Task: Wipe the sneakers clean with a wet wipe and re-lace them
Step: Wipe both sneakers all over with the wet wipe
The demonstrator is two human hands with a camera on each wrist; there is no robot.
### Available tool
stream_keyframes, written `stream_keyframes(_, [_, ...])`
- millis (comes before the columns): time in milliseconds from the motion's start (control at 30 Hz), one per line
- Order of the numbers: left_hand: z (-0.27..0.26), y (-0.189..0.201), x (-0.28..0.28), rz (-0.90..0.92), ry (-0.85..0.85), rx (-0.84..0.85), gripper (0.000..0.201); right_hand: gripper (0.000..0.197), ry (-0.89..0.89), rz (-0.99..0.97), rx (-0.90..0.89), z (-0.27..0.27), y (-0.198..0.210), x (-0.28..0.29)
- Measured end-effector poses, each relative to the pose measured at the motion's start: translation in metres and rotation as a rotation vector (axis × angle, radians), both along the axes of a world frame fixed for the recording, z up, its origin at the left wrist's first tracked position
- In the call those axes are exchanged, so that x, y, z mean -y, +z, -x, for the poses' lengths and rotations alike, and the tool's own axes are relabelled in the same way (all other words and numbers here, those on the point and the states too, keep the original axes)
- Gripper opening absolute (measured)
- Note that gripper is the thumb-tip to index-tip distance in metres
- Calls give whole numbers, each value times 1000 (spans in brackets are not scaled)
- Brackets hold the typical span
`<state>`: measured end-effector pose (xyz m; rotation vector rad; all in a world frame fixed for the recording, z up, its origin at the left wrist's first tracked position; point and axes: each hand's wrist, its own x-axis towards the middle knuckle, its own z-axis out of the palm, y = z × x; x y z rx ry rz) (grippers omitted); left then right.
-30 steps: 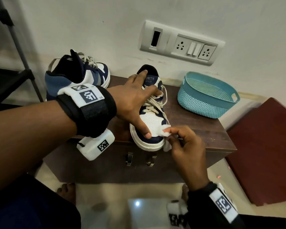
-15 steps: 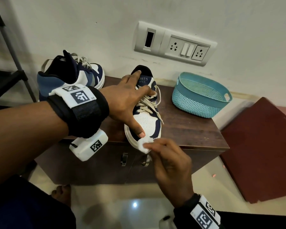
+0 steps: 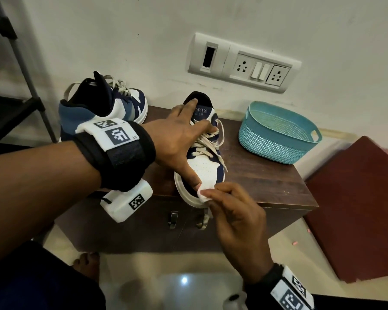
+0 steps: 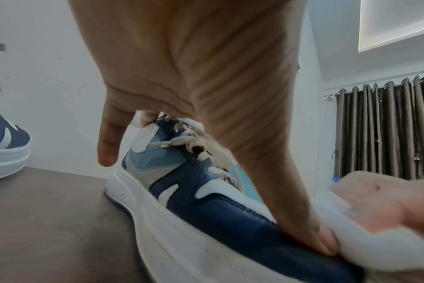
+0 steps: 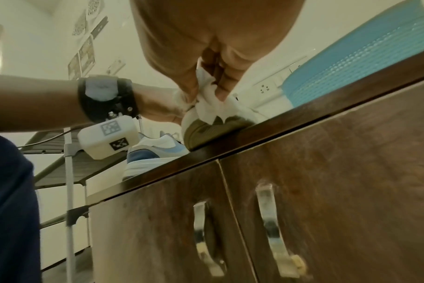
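Observation:
A navy and white sneaker (image 3: pixel 205 170) with beige laces stands on the brown cabinet top (image 3: pixel 267 180), its toe over the front edge. My left hand (image 3: pixel 188 142) spans it from above, with the index finger on the tongue, the other fingers over the laces and the thumb (image 4: pixel 303 220) pressed on the toe's side. My right hand (image 3: pixel 211 193) pinches a crumpled white wet wipe (image 3: pixel 203 195) against the toe cap, right beside the left thumb. From below, in the right wrist view, the wipe (image 5: pixel 211 107) bunches between the fingers. The second sneaker (image 3: pixel 121 104) stands laced at the back left.
A teal plastic basket (image 3: pixel 278 139) sits on the cabinet's right part. A switch and socket panel (image 3: pixel 244 63) is on the wall behind. A dark metal rack (image 3: pixel 20 63) stands at left and a maroon surface (image 3: pixel 356 198) at right. Two metal door handles (image 5: pixel 271 220) are below the front edge.
My right hand has slid the wipe from the toe's right side round to its front, up against the left thumb. The left hand has stayed on the sneaker.

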<state>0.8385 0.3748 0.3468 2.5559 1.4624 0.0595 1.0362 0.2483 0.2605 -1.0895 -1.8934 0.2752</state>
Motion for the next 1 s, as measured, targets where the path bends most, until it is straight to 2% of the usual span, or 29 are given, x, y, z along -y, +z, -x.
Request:
stream_keyframes(67, [0, 1, 0, 16, 10, 0, 135, 21, -34, -6, 39, -11, 8, -16])
stream_keyframes(133, [-1, 4, 2, 33, 20, 1, 136, 18, -207, 41, 22, -21, 21, -41])
stream_keyframes(167, [-2, 4, 3, 33, 19, 0, 136, 17, -237, 80, 30, -21, 27, -47])
stream_keyframes(300, [-1, 3, 3, 5, 15, -7, 138, 19, 54, 123, 263, -5, 39, -49])
stream_keyframes(333, [-1, 3, 3, 5, 15, -6, 138, 19, 37, 117, 305, -9, 44, -58])
stream_keyframes(433, [0, 4, 4, 19, 18, 8, 136, 17, -186, 136, 343, -20, 60, -83])
stream_keyframes(467, [0, 4, 4, 19, 17, 11, 135, 17, -156, 168, 347, -19, 63, -83])
stream_keyframes(567, [-1, 4, 4, 19, 11, 12, 134, 19, 106, 237, 366, -5, 60, -74])
stream_keyframes(700, [-1, 4, 4, 21, 24, 5, 134, 20, -19, 239, 361, -12, 66, -85])
stream_keyframes(833, [-1, 4, 3, 6, 12, 9, 135, 24, 137, 257, 356, -9, 57, -61])
stream_keyframes(1000, [-2, 5, 4, 30, 18, 13, 135, 19, -176, 276, 210, -41, 47, -76])
